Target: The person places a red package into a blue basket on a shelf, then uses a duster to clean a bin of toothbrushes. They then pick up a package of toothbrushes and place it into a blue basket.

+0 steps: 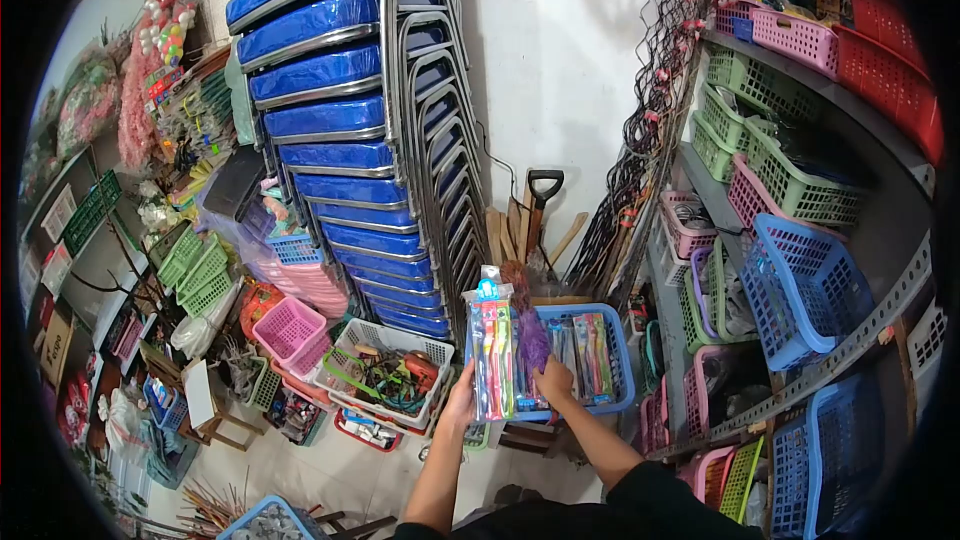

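Observation:
My left hand [461, 396] grips the left edge of a clear pack of toothbrushes [492, 355] with a blue-and-white top, held upright in front of me. The brushes inside are pink, white and green. My right hand [554, 382] is closed around the lower end of a purple feather duster [535, 338], whose upper part looks brownish. The duster stands just right of the pack. Behind both hands is a blue basket [628, 380] with more packs of toothbrushes [592, 355] lying in it.
Blue-seated chairs [330, 115] are stacked high ahead on the left. Right, a metal shelf [830, 380] carries plastic baskets. A white basket [350, 335] of tools and a pink basket [290, 330] stand to the left. A black-handled shovel [540, 200] leans against the wall.

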`<action>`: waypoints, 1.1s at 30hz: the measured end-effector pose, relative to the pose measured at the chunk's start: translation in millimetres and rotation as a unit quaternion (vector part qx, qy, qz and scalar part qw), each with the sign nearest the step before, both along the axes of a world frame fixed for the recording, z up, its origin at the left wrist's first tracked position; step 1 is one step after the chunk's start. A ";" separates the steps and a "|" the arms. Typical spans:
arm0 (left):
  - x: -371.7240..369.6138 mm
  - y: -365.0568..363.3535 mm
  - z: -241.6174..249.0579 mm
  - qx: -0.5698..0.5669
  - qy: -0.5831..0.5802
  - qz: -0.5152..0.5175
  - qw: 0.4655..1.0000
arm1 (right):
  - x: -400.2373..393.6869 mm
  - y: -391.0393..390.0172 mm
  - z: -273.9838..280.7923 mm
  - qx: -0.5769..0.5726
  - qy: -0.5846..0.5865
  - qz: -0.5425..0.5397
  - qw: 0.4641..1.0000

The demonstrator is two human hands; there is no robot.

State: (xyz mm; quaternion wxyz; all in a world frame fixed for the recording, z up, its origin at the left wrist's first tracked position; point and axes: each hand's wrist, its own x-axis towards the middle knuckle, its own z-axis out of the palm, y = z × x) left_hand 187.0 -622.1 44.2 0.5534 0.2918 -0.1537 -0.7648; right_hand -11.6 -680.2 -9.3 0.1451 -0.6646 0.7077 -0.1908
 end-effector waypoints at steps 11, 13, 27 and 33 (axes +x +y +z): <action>-16.9 -8.0 14.0 0.003 0.000 -0.017 1.000 | -4.7 12.6 39.4 0.037 -0.070 -0.021 0.997; -26.4 -8.2 27.6 -0.019 -0.005 -0.002 1.000 | -6.2 18.0 74.5 -0.032 -0.198 -0.025 0.979; -80.2 3.4 86.8 -0.167 -0.130 0.039 0.977 | -21.1 69.5 161.5 -0.066 -0.472 0.105 0.873; -80.7 14.2 81.6 -0.091 -0.023 0.035 0.995 | 12.2 90.1 190.8 -0.193 -0.119 0.178 0.958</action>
